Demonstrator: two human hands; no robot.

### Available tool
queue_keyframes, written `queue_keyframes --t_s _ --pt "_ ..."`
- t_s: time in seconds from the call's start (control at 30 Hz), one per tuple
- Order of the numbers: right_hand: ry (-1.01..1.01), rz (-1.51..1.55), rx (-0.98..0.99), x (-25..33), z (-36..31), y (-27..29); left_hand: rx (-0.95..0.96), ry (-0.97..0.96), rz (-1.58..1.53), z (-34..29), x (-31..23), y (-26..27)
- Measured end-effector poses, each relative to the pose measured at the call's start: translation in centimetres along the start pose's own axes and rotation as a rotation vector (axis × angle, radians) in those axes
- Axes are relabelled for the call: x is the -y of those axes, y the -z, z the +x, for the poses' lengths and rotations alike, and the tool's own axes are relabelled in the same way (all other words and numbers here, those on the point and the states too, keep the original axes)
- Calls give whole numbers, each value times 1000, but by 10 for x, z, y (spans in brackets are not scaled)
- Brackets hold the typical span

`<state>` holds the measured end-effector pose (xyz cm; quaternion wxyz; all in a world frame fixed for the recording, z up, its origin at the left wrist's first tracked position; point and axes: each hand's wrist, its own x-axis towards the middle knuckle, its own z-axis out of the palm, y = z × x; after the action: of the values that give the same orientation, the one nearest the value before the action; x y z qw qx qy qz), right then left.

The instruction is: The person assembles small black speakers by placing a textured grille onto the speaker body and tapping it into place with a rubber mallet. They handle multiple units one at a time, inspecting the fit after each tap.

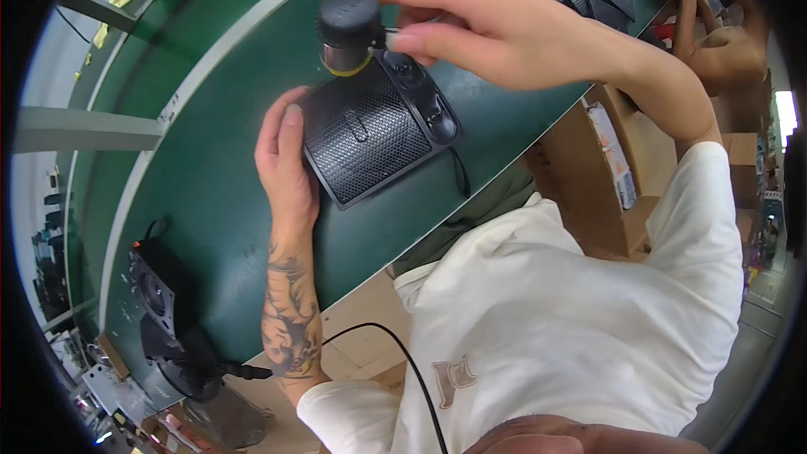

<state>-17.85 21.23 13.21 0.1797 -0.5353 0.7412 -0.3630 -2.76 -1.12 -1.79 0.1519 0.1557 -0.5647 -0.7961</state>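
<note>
Right hand (479, 29): its fingers were closed on a mallet-like tool (349, 17), the handle mostly hidden in the grasp.
Left hand (284, 160): it lay along the black mesh-fronted speaker (361, 143); whether its fingers gripped, I could not tell.
Speaker's place: it rested on the green desk (214, 193), its far edge partly hidden by the tool.

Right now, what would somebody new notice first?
Probably the black round-topped object in the right hand, near the top. Next, the black mesh panel on the green table, the left hand at its edge, then the dark tattoo on the left forearm.
</note>
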Motion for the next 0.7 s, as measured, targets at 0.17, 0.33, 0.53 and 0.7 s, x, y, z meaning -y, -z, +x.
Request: queue_keyframes --t_s 0.17,0.33,0.53,0.7 --pt "-180 -29 135 -32 24 -16 23 -18 40 -2 1 2" --pt "-274 10 152 -3 36 -12 45 -37 -97 -1 -2 4" --pt "96 -28 118 -13 59 -55 -22 -62 -183 1 1 7" --pt "-5 30 129 0 63 -43 -28 -42 -208 -4 -6 3"
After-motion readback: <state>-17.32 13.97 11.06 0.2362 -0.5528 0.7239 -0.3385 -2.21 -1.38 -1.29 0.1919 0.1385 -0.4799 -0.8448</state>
